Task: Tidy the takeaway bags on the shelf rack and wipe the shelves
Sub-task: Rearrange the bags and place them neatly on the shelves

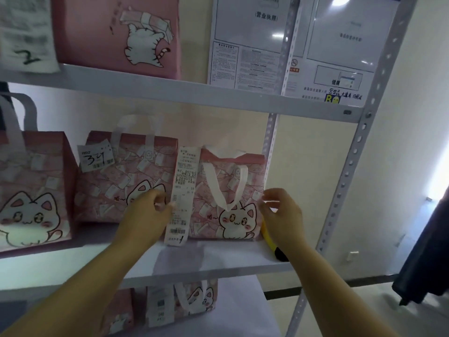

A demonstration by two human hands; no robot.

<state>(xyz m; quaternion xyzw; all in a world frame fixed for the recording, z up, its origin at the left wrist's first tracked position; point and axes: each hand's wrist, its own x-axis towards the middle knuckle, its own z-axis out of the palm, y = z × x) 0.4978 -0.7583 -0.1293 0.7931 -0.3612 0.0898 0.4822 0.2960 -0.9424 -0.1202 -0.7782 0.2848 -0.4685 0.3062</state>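
As tidying proceeds, the pink bag (252, 181) at the right edge of the shelf (218, 256) is flanked: left hand (145, 215) fingers curled, grip unclear; right hand (283, 215) fingers released. Squaring it is judged next.

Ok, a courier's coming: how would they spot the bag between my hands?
On the grey metal shelf rack, find the white middle shelf. At its right end stands the small pink cat-print bag, the only one there with a long white receipt.

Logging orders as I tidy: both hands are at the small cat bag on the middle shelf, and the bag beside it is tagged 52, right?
Only the number is wrong: in the head view the tag on the neighbouring bag reads 34, not 52. The rest stands.
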